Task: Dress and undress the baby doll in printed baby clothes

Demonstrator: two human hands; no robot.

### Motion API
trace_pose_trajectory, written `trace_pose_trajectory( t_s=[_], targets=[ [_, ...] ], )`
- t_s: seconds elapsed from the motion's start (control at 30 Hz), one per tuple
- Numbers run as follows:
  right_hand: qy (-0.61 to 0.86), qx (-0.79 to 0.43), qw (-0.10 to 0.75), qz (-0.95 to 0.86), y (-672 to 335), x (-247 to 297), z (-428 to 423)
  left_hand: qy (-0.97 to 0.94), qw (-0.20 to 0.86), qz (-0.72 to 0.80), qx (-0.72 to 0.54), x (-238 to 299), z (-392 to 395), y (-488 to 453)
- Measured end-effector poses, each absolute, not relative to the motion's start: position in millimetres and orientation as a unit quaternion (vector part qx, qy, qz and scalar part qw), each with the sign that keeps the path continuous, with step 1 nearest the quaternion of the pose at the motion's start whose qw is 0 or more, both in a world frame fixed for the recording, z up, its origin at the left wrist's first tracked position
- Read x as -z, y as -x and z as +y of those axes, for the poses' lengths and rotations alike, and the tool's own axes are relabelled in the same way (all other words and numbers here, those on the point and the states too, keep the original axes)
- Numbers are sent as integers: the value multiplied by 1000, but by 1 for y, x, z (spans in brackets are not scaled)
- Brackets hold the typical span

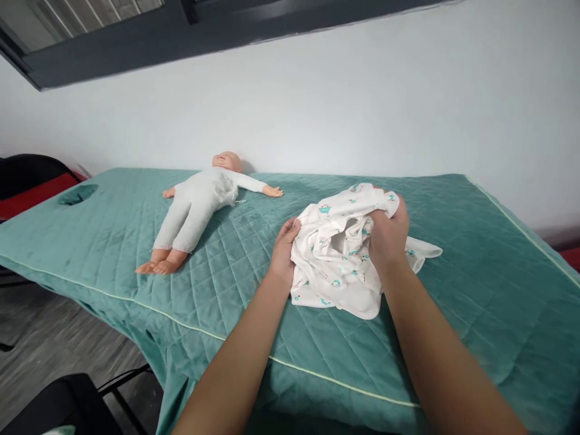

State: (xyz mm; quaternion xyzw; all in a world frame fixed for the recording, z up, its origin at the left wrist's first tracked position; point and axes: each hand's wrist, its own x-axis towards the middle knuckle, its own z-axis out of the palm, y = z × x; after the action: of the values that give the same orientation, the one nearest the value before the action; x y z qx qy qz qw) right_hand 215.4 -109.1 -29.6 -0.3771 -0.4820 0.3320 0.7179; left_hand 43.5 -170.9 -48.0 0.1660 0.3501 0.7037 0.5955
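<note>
White printed garment (333,263) clasped in both curled hands (284,251) (389,234).

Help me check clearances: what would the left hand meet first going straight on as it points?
Probably the printed white cloth that the left hand holds; depth beyond it is unclear.

Both arms out front, bare, rising from bottom of view and angling in toward each other! Left forearm (240,356) slants up and rightward, wrist nearly straight, left grip (284,252) closed in pinch, thumb and fingertips drawn together at top. Right forearm (439,344) leans up and leftward, right grip (390,232) curled tight, knuckles turned up and outward, fingertips mostly hidden. Right sits slightly higher in view, two grips well apart, facing each other.
</note>
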Motion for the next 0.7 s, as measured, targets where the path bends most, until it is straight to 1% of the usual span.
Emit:
trace_pose_trajectory(
  t_s=[0.1,0.17,0.23,0.3,0.4,0.47,0.57,0.7],
  targets=[
    [330,-409,765,-373,-221,23,-106,-144,604,333,-710,47,-170,-42],
    [311,-468,764,-316,-229,16,-105,-146,609,341,-701,47,-169,-42],
    [306,-511,746,-298,-235,10,-104,-169,603,368,-687,47,-169,-44],
    [305,-525,737,-297,-236,9,-103,-231,581,396,-673,47,-170,-48],
    [297,-530,729,-315,-222,13,-107,-376,549,409,-624,46,-174,-54],
    [285,-557,688,-368,-208,17,-114,-438,538,411,-592,47,-175,-58],
    [284,-578,584,-494,-194,21,-127,-446,529,411,-594,51,-172,-59],
    [286,-498,436,-693,-195,21,-140,-444,488,408,-631,58,-168,-56]
  ],
)
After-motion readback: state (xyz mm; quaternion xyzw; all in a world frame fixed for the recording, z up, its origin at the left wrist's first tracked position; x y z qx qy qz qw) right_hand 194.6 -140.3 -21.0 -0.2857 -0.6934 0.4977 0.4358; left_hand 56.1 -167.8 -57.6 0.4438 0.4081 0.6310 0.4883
